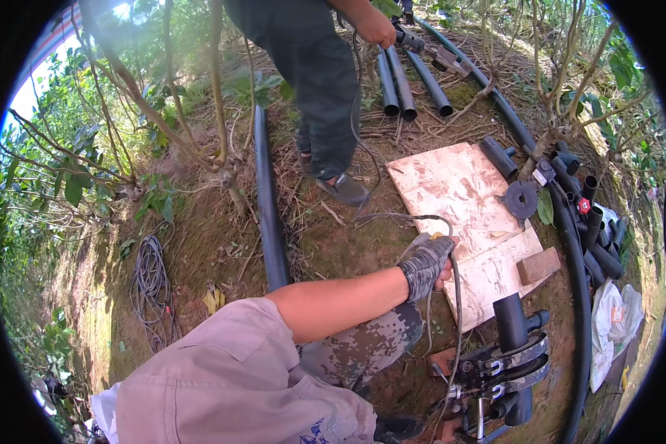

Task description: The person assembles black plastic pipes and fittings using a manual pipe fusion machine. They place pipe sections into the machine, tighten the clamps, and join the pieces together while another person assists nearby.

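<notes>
My left hand [426, 268], in a grey fingerless work glove, is closed at a thin dark cable [457, 296] beside the plywood board [459, 192]. The cable runs past the fingers and down to a pipe-clamping machine [496, 374]. A small grey and yellow part [425, 239] shows at the top of the hand; what it is I cannot tell. Short black pipe fittings [510, 322] sit upright in the machine's clamps, just below the board. My right hand is out of view.
A co-worker [329, 96] stands ahead, one hand on a tool [448, 59] near several black pipes [399, 85]. A long black pipe [268, 200] lies left, another [573, 296] curves right. A brick [538, 266] rests on the board; a coiled cable [152, 281] lies left.
</notes>
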A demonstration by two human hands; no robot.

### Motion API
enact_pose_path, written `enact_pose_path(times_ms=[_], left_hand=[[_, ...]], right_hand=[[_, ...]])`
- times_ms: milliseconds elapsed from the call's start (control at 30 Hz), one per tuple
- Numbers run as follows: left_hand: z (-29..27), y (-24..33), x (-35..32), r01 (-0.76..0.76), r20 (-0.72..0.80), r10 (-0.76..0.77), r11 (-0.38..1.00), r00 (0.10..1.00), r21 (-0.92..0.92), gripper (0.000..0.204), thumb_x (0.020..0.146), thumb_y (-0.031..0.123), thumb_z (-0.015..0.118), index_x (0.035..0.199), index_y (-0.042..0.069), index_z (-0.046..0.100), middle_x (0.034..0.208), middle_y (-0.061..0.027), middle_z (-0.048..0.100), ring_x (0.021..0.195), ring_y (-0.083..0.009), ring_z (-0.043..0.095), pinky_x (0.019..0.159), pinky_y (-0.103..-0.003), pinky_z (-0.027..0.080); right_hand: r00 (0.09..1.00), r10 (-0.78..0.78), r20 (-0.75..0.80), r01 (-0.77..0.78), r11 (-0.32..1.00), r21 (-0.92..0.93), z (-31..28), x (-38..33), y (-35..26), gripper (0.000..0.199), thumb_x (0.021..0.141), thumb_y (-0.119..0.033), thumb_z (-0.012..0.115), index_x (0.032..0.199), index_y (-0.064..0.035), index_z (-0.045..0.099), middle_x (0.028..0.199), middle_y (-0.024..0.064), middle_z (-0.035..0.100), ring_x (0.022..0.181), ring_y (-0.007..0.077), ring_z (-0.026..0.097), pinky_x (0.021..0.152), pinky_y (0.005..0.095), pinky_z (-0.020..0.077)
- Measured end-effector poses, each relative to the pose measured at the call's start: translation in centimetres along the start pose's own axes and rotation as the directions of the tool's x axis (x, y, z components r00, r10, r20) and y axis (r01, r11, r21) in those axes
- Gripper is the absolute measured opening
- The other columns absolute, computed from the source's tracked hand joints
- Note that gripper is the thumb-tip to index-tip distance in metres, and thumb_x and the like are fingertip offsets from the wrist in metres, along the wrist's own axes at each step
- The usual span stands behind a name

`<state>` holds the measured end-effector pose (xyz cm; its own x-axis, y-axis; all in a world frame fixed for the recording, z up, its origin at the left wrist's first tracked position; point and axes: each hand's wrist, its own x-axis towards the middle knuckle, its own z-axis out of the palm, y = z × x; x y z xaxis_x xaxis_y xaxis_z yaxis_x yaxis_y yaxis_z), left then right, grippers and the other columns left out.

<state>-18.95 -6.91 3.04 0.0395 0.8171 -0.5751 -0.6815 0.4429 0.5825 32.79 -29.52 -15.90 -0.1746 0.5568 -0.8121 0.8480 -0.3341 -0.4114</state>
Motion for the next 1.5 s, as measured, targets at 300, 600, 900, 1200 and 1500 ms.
enact_pose_path(times_ms=[300,600,900,1200,1500], left_hand=[[-7.7,-1.1,14.0,-0.092,0.023,0.117,0.627,0.993,0.774,0.026,0.098,0.031,0.064,0.091,0.006,0.060,0.061,-0.0077,0.059,0.048,-0.0201,0.059,0.043,-0.035,0.048],[-11.5,-4.7,19.8,-0.205,0.192,0.175,0.061,0.966,0.977,0.050,0.097,0.048,0.055,0.116,0.002,0.064,0.097,-0.0185,0.072,0.090,-0.0359,0.070,0.085,-0.046,0.055],[-22.3,-5.1,16.4,-0.061,0.060,-0.007,-0.148,0.998,0.987,0.065,0.095,0.060,0.054,0.130,0.006,0.065,0.112,-0.0242,0.072,0.108,-0.0347,0.069,0.093,-0.047,0.051],[-28.4,4.2,5.5,0.469,-0.426,0.226,-0.193,0.876,0.862,0.080,0.093,0.055,0.061,0.156,0.012,0.039,0.166,-0.0154,0.028,0.148,-0.0362,0.038,0.119,-0.045,0.037],[-35.9,16.4,-2.6,0.722,-0.626,0.599,0.110,0.500,0.683,0.086,0.092,0.061,0.058,0.160,0.015,0.034,0.173,-0.0075,0.005,0.156,-0.0352,0.019,0.125,-0.045,0.025]], right_hand=[[0.990,-0.142,-0.009,0.141,0.978,0.153,1.2,5.8,15.5,0.009,0.101,-0.017,0.061,0.108,-0.0144,0.065,0.090,-0.0005,0.061,0.082,0.0150,0.054,0.071,0.0314,0.0469],[0.844,0.064,0.532,-0.525,0.297,0.797,-0.5,5.4,11.7,0.013,0.104,-0.024,0.057,0.110,-0.0152,0.064,0.085,0.0010,0.060,0.070,0.0160,0.052,0.064,0.0309,0.0460],[0.917,0.118,0.381,-0.377,0.568,0.732,-0.9,10.2,14.3,0.021,0.104,-0.018,0.059,0.122,-0.0087,0.062,0.111,0.0044,0.066,0.098,0.0189,0.058,0.083,0.0319,0.0489],[0.972,0.147,0.183,-0.226,0.793,0.566,-2.9,6.1,1.2,0.033,0.092,-0.012,0.073,0.124,-0.0058,0.063,0.105,0.0046,0.066,0.093,0.0170,0.059,0.076,0.0304,0.0487],[0.997,0.040,0.071,-0.065,0.912,0.405,-2.6,3.3,-1.0,0.026,0.094,-0.010,0.070,0.120,-0.0081,0.065,0.100,0.0036,0.067,0.090,0.0167,0.061,0.076,0.0308,0.0502]])
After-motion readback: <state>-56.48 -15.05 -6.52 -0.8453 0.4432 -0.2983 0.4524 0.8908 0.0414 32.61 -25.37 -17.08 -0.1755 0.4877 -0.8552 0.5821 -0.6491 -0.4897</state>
